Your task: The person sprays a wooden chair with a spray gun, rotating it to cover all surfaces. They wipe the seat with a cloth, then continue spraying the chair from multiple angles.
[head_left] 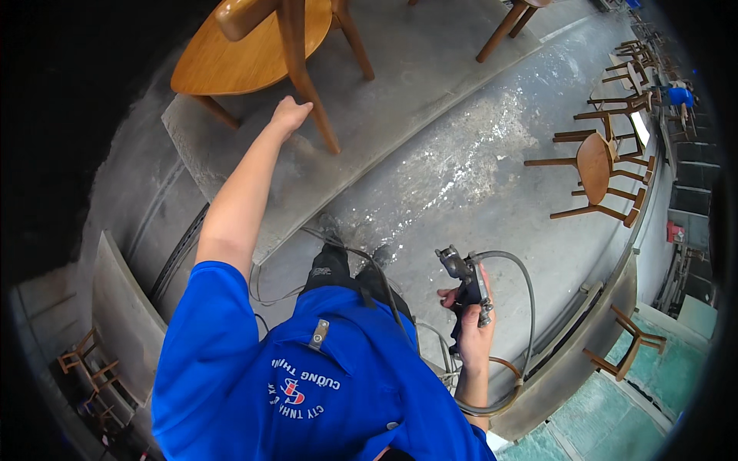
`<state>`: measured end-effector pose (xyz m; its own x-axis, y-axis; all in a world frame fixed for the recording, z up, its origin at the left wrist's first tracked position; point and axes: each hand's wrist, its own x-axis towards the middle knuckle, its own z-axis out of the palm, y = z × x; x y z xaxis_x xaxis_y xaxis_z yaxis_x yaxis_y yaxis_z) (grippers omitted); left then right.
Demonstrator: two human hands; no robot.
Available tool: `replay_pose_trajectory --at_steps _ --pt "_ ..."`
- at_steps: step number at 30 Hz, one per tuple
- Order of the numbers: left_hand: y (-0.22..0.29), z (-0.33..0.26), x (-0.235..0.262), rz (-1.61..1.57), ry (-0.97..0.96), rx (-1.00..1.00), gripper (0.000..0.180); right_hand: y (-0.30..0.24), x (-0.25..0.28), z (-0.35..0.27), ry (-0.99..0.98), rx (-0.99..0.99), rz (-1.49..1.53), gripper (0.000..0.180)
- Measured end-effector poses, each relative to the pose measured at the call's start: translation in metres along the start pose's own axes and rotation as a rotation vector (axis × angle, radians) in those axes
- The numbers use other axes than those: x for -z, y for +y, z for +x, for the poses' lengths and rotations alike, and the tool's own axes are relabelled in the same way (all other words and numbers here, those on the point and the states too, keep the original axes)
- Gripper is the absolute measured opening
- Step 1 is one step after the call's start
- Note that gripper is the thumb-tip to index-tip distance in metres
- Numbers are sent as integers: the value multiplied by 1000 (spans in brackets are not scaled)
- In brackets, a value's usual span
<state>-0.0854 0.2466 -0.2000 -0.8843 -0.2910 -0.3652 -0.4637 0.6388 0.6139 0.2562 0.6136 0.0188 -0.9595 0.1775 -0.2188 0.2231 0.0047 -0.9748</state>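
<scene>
My left arm reaches forward to a varnished wooden chair (246, 54) on a grey platform (361, 131). The fingers of my left hand (290, 117) are curled, and one digit points at the chair's near leg (317, 115), touching it or very close. Whatever those fingers may hold is hidden. At my right side, my right hand (475, 326) is wrapped round the grip of a black and silver spray gun (463, 278). A grey hose (530, 307) loops from the gun down past my forearm.
Hoses (307, 230) trail round my legs over a grey floor (430, 184) with whitish spots. Another chair's legs (503, 31) show on the platform's far end. At right stand several wooden chairs (593, 165), a board-like ledge (569, 361) and a person in blue (679, 96) farther off.
</scene>
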Motion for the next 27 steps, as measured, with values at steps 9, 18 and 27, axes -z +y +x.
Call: replay_pose_trajectory --at_steps 9,18,27 --pt "-232 -190 -100 -493 -438 497 32 49 52 -12 22 -244 -27 59" --pt "-329 -336 -108 -196 -311 882 32 -3 112 -19 -60 21 195 98" --pt "-196 -266 -124 -468 -211 573 36 -30 135 56 -131 43 4 80"
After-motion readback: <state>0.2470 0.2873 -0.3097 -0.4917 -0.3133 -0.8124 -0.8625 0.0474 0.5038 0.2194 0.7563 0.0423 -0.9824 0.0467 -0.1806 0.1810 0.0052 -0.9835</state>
